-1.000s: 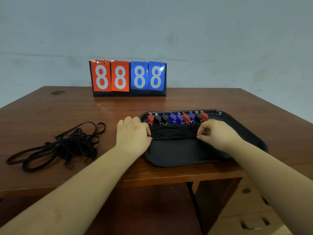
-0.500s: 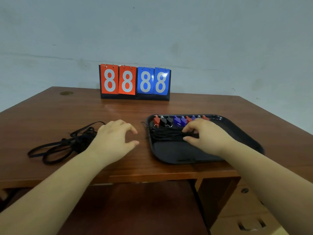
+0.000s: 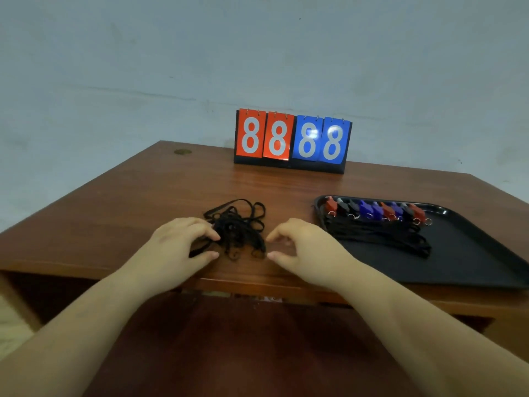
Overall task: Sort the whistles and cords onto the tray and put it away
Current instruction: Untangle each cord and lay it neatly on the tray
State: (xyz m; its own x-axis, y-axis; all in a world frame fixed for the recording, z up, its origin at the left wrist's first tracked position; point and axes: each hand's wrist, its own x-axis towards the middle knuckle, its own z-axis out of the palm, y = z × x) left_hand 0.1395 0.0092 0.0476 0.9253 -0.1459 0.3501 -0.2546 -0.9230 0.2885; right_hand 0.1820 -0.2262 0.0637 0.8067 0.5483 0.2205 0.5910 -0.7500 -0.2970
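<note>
Near the desk's front edge, the left hand (image 3: 183, 247) touches the loose cord tangle (image 3: 237, 227) with curled fingers — grip uncertain; the right hand (image 3: 300, 247) hovers apart, empty. Whistles (image 3: 375, 210) and laid-out cords (image 3: 380, 233) already sit on the tray (image 3: 472, 267) — tangle and stowing remain.

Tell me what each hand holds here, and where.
Left hand touches the left side of the loose cord tangle; whether it grips cannot be told. Right hand holds nothing.
</note>
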